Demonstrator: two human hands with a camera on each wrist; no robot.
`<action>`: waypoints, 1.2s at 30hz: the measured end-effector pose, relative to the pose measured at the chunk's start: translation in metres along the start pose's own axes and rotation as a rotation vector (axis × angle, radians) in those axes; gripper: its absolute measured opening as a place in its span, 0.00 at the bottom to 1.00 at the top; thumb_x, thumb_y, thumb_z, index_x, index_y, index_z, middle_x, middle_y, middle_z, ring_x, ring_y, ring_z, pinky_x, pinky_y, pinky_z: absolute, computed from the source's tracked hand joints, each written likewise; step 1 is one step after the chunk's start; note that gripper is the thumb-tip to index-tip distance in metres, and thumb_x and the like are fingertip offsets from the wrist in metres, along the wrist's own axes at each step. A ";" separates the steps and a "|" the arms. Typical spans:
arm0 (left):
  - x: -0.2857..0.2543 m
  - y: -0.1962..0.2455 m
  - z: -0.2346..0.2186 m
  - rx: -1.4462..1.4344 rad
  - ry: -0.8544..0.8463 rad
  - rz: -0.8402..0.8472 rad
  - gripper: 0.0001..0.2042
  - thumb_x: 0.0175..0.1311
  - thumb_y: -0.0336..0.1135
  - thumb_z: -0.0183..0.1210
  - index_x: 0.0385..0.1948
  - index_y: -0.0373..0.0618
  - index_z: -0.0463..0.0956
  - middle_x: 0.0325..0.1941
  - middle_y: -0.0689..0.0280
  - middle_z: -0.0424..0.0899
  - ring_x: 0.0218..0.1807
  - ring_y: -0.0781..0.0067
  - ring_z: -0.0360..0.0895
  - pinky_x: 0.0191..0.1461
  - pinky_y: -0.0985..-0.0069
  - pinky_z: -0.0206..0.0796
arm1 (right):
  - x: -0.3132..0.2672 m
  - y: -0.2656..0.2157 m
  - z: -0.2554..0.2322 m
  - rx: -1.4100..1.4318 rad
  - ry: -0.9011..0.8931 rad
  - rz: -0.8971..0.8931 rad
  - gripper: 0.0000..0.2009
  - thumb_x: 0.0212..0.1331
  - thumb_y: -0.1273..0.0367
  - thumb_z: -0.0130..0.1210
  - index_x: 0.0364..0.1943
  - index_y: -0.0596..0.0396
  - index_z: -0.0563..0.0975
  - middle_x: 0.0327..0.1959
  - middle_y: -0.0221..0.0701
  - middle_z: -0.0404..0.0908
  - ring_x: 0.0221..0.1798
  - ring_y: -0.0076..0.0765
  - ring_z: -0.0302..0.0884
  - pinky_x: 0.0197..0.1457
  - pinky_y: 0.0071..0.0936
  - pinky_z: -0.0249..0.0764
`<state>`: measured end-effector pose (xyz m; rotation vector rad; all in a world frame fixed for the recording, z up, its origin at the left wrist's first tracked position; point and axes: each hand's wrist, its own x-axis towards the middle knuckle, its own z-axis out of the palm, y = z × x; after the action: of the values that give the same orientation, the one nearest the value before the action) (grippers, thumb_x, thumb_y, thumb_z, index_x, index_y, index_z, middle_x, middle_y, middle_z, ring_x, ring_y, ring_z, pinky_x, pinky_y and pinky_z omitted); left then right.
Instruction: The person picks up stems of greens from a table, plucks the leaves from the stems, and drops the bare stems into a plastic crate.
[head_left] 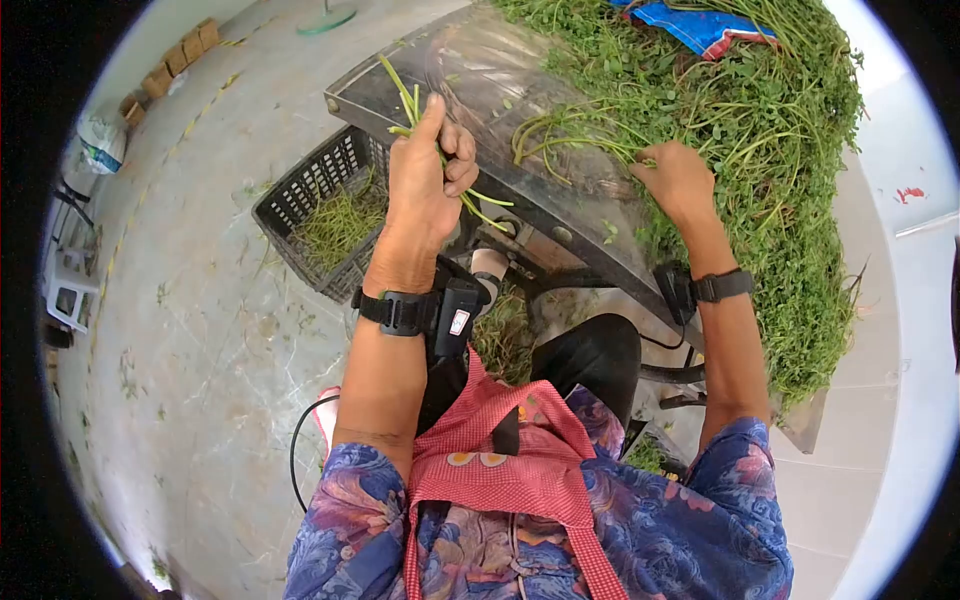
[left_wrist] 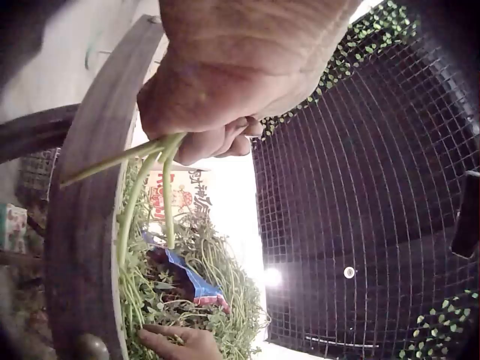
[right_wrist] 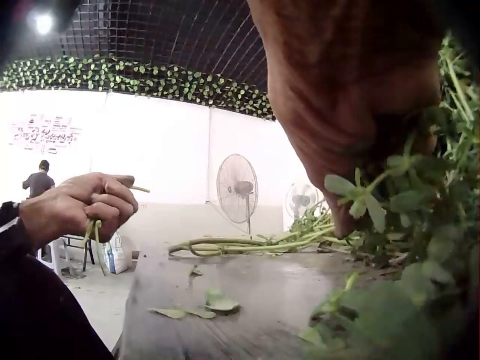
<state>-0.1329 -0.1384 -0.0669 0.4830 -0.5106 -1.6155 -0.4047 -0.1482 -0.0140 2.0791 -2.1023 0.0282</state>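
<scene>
My left hand (head_left: 425, 178) grips a few thin green stems (head_left: 486, 200), held up beside the near-left edge of the table. Their ends stick out above and below the fist; in the left wrist view the cut stems (left_wrist: 168, 202) hang below the curled fingers. At the edge of a large heap of leafy greens (head_left: 780, 220), my right hand (head_left: 680, 182) pinches several long stems (head_left: 575, 130) lying on the tabletop. Leaves partly hide its fingertips in the right wrist view, where the stems (right_wrist: 247, 244) stretch away from the hand.
A black plastic crate (head_left: 285, 218) with trimmed stems stands on the floor below the table edge (head_left: 480, 165). A blue and red bag (head_left: 700, 24) lies on the heap. Loose leaves (right_wrist: 199, 310) dot the tabletop. Fans (right_wrist: 238, 187) and another person (right_wrist: 39, 180) appear farther off.
</scene>
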 end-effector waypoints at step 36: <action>0.001 -0.010 0.003 0.304 0.052 0.144 0.17 0.67 0.42 0.48 0.22 0.39 0.72 0.20 0.60 0.77 0.11 0.86 0.55 0.12 0.86 0.44 | -0.028 -0.067 0.005 0.242 -0.005 -0.270 0.11 0.50 0.58 0.57 0.33 0.47 0.82 0.31 0.39 0.80 0.36 0.50 0.77 0.40 0.42 0.73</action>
<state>-0.1429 -0.1387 -0.0703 0.6963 -0.7399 -1.3897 -0.3391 -0.1222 -0.0308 2.4877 -1.8824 0.2515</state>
